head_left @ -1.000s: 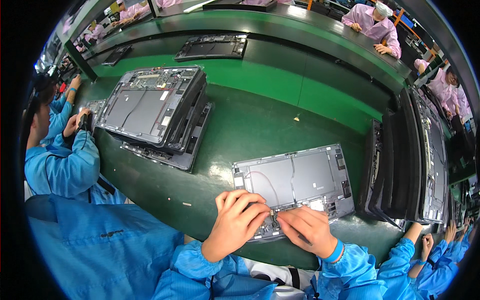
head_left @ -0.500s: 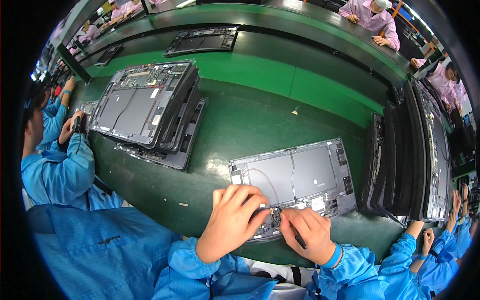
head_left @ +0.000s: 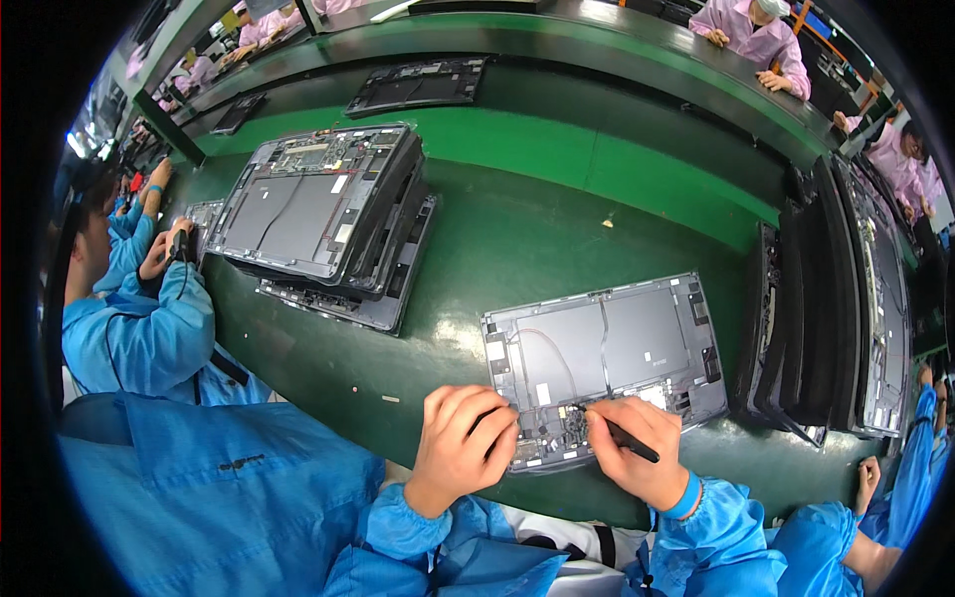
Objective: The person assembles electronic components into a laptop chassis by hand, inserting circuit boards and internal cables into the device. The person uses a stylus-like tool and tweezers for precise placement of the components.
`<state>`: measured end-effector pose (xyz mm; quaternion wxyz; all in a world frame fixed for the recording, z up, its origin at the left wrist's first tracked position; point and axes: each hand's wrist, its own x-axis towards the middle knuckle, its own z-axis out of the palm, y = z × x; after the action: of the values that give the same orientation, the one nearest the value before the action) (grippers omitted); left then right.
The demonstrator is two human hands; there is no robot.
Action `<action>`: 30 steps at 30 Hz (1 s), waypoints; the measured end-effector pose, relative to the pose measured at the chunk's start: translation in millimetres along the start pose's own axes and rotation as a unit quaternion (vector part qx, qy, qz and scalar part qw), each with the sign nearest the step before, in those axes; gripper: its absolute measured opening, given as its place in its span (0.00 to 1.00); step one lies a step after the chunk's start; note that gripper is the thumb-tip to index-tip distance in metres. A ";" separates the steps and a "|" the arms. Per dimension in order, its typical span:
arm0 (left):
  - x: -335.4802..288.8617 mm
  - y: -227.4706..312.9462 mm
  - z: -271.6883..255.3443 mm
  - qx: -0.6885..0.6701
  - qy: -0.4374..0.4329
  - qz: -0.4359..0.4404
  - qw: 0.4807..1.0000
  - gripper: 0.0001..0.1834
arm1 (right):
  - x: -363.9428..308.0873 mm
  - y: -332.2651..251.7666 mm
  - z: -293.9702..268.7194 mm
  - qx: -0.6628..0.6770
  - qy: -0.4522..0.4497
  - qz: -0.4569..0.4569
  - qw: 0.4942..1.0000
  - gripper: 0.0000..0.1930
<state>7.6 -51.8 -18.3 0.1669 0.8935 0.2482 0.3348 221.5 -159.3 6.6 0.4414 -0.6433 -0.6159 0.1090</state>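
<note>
Open tablet [head_left: 597, 363] flat on green table [head_left: 477, 269], near, right of centre; looks stiff, exposed board [head_left: 574, 430] likely fragile: best held by edges. Right hand [head_left: 642, 453]: fingers clamped on black tool [head_left: 634, 444]. Left hand [head_left: 456, 448] curled beside left edge, grip unclear.

I am working at a green bench [head_left: 468, 244]: an opened device [head_left: 647, 323] is lying before me, a stack of similar devices [head_left: 288, 214] is resting to my left, another pile [head_left: 811, 308] is sitting to my right, and a yellowish scrap [head_left: 608, 223] is lying loose.
</note>
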 end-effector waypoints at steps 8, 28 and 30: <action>-8.6 -4.0 -9.1 -0.011 -0.078 0.059 0.995 0.12 | 2.0 2.2 -3.2 0.016 -0.010 0.007 1.000 0.08; 1.2 -8.3 -15.4 -0.062 -0.095 0.126 0.986 0.09 | -4.2 5.2 -9.0 0.046 -0.030 0.001 0.999 0.08; 3.5 -7.4 -11.3 -0.061 -0.084 0.135 0.985 0.10 | -4.3 6.1 -9.8 0.042 -0.029 -0.007 0.999 0.09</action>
<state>-0.2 -42.3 -11.8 0.1942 0.9321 0.0894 0.2924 231.5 -166.4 6.3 0.4504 -0.6168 -0.6278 0.1502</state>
